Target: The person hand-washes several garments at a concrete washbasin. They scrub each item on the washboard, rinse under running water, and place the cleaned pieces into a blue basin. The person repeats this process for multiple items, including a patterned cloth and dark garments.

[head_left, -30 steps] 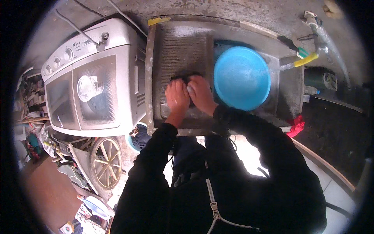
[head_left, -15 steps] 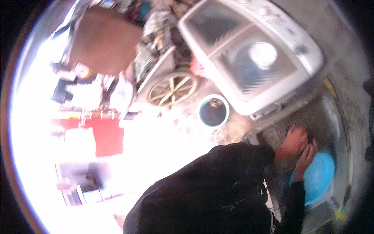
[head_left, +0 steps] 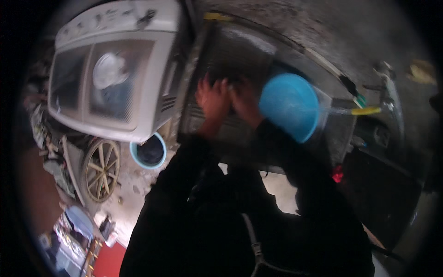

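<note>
Side by side, both my hands are over a dark, ridged wash slab [head_left: 194, 121], close together. My left hand [head_left: 214, 99] has its fingers apart and slightly bent, with no object visible in it. My right hand [head_left: 246, 102] is blurred and dim, so its finger pose and anything under it are unclear. A light blue basin [head_left: 288, 99] stands right beside my right wrist. A thin stream of water [head_left: 330, 111] runs toward it from a yellow-ended hose [head_left: 366, 111] on a metal tap [head_left: 391, 90].
At the left stands a white twin-tub washing machine [head_left: 161, 87] with a whitish bundle [head_left: 110, 70] on its lid. Below it sit a blue-rimmed bucket [head_left: 160, 164] and a spoked wheel [head_left: 102, 171]. A brush-like stick [head_left: 327, 69] lies along the slab's far edge.
The view has swung toward the slab, so the washing machine now lies at the left and the tap shows. My hands stay close together over the slab.
</note>
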Tool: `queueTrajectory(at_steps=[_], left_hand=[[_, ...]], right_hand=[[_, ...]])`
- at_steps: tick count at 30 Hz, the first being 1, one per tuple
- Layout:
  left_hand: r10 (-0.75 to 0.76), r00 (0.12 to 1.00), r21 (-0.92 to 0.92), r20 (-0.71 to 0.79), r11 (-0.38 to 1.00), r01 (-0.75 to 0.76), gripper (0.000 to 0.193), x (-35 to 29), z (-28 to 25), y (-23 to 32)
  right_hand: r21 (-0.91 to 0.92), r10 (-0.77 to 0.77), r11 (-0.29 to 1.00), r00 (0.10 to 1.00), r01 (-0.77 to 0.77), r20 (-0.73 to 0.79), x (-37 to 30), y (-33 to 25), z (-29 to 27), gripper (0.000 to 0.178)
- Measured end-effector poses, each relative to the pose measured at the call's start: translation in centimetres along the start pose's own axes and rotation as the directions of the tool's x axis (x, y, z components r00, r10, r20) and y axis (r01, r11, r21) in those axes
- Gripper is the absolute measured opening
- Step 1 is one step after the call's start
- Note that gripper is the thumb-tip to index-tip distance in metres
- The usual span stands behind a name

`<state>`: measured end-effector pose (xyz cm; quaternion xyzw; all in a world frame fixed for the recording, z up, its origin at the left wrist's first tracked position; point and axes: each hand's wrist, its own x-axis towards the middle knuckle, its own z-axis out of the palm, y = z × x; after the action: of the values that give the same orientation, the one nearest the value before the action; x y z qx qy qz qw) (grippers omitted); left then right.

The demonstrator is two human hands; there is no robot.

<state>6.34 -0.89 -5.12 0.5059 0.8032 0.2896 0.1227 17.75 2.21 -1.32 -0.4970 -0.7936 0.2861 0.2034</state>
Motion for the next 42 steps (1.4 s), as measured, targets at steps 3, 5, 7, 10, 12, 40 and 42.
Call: queueTrajectory(at_steps=[3, 5, 7, 10, 12, 40, 42], left_hand=[[0.089, 0.994, -0.114, -0.062, 0.989, -0.096, 0.025, -5.2, -0.8, -0.4], [0.156, 0.984, -0.151, -0.08, 0.974, -0.167, 0.021, -6.0, -1.0, -1.2], [0.237, 0.969, -0.128, -0.068, 0.961, -0.244, 0.018, -5.3, -0.7, -1.7], [0.187, 0.982, -0.122, 0.02, 0.975, -0.183, 0.018, -3.1, 0.0, -1.9], [0.216, 0.976, -0.106, -0.007, 0.971, -0.216, 0.018, -2.0, 0.3, -1.8], [0.096, 0.991, -0.281, -0.098, 0.952, -0.12, 0.033, -4.1, -8.2, -0.9], [0.126, 0.992, -0.301, -0.019, 0.945, -0.126, 0.028, -8.5, -13.0, -3.7]], right_hand=[[0.05, 0.011, 0.999, 0.976, -0.001, -0.219, -5.3, -1.9, 1.6, 0.024], [0.12, 0.061, 0.992, 0.969, -0.032, -0.24, -6.6, -2.0, 3.0, 0.022], [0.133, 0.068, 0.991, 0.962, -0.033, -0.263, -6.2, -1.4, 4.0, 0.022], [0.148, 0.135, 0.983, 0.967, -0.104, -0.215, -4.4, -0.2, 4.9, 0.023], [0.089, 0.117, 0.991, 0.969, -0.099, -0.216, -3.4, 0.4, 5.1, 0.023], [0.26, -0.148, 0.958, 0.983, 0.116, 0.106, -1.8, 2.6, -2.2, 0.044], [0.203, -0.118, 0.975, 0.986, 0.092, 0.117, -4.3, 3.6, -5.8, 0.043]])
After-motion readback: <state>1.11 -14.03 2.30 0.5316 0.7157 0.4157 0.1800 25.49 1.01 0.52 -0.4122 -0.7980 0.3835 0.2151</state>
